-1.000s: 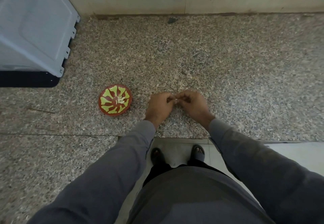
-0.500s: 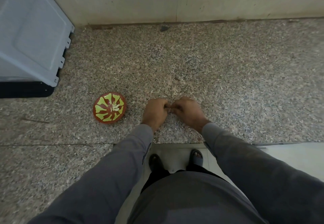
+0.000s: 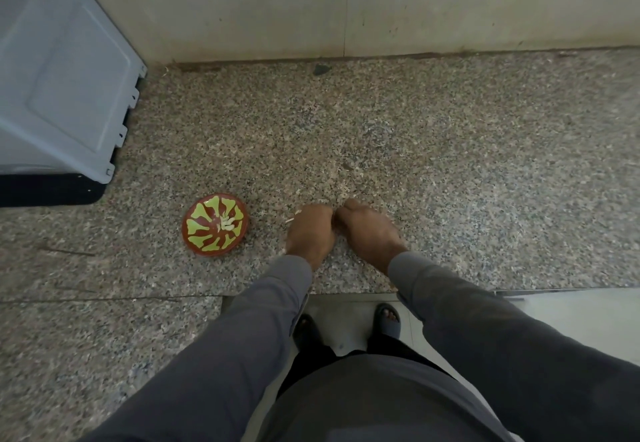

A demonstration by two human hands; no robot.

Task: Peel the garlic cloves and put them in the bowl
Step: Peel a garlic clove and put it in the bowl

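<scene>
Hands still together, left hand (image 3: 309, 230) fingers curled

Both arms in grey sleeves reached forward and down. The left hand (image 3: 309, 230) and the right hand (image 3: 367, 230) met in the middle, knuckles up, touching at the fingertips. All the fingers were curled in tight. What they pinched was hidden.

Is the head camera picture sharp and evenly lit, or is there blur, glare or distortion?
Head view: dim, soft light, no glare; the wide lens bends the wall line and the counter edge; the hands, left and right, are slightly blurred; the bowl is reasonably sharp.
</scene>
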